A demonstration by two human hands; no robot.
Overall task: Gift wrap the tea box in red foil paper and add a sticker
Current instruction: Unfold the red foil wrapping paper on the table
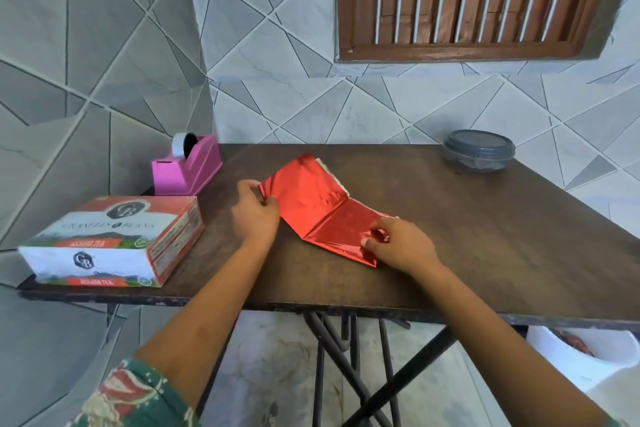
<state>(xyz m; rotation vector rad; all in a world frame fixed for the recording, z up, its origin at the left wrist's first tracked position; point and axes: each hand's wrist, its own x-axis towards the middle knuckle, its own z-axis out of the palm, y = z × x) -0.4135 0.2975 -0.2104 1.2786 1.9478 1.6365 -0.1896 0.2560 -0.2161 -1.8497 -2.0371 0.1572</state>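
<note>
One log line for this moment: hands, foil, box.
left hand: pinches red foil paper at left edge | right hand: pinches near corner | tea box: unwrapped, left of foil

Red foil paper (311,208), pink tape dispenser (187,170)

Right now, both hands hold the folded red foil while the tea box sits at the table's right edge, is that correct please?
Not quite: the head view shows the tea box at the left edge of the table. The left hand and right hand do hold the folded red foil.
</note>
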